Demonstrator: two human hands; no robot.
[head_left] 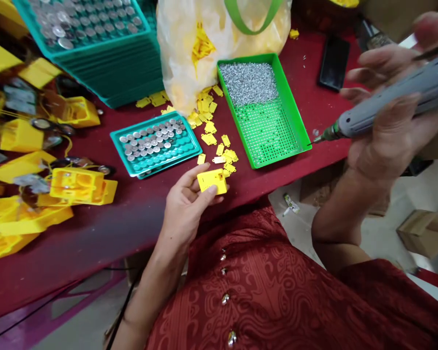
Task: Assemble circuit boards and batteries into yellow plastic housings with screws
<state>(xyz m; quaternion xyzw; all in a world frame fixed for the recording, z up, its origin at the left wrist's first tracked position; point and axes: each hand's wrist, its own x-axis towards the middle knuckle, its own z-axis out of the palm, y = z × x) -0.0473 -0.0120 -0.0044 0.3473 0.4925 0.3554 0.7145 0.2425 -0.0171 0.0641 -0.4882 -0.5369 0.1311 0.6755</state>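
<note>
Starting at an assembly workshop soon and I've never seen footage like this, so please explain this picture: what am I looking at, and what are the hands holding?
This is a single picture from a camera worn on a person's head, looking down at their own two hands. No machine is involved. The left hand pinches a small flat yellow plastic part. The right hand grips a grey handheld power tool, probably an electric screwdriver. On the dark red tabletop lie a bright green perforated tray holding tiny silver screws, a teal tray of round silver discs, small yellow plastic tags, and yellow plastic housings.
</note>
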